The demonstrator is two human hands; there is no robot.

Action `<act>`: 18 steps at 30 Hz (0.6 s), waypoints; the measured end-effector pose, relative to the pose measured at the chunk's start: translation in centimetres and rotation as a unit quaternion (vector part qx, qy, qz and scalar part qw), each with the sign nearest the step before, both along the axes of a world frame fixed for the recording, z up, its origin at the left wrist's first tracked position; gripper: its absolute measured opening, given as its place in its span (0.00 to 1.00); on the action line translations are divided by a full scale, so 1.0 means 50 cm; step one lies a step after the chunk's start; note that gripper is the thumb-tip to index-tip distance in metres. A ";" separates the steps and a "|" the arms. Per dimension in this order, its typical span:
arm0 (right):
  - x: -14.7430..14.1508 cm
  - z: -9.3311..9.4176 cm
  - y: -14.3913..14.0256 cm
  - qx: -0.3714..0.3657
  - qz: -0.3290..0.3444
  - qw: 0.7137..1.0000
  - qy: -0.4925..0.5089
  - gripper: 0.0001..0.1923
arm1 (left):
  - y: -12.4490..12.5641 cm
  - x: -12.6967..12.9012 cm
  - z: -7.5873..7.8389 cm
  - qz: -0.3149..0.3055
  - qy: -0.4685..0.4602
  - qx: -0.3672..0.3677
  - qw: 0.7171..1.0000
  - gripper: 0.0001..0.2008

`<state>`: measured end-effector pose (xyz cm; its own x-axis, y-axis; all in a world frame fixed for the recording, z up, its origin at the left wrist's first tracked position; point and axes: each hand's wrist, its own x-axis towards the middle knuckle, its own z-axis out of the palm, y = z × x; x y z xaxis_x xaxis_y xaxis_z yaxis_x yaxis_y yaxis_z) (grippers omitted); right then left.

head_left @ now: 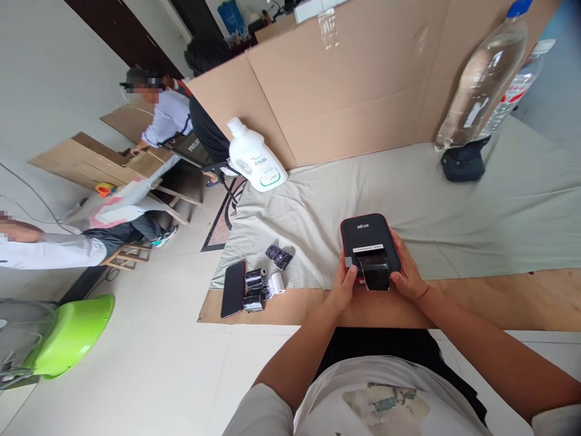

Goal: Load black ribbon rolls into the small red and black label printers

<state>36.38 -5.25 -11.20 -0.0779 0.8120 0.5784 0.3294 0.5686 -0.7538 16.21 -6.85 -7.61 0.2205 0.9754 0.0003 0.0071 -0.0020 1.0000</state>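
"What do the hands hold?"

"The left hand and right hand grasp a black, red-edged device from opposite sides, fingers pressed to it, over the counter's front edge (a dark strip juts from it)."

"Anything nearby?"

"A dark phone lies leftward, beside small rolls."

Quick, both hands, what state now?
Left hand: closed on the black device, gripping its left side.
Right hand: closed on its right side.
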 end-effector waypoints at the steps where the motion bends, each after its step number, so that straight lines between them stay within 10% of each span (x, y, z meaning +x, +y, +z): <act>1: 0.000 0.003 -0.003 0.003 0.007 1.000 -0.001 0.49 | -0.006 0.000 0.005 -0.003 0.008 -0.004 1.000 0.36; 9: -0.011 0.017 -0.009 0.037 0.058 0.990 -0.120 0.52 | 0.029 -0.042 -0.004 0.102 -0.061 0.025 0.993 0.34; 18: -0.029 -0.015 0.000 0.031 0.113 0.941 -0.316 0.52 | 0.390 -0.213 0.085 0.320 -0.231 -0.098 0.914 0.08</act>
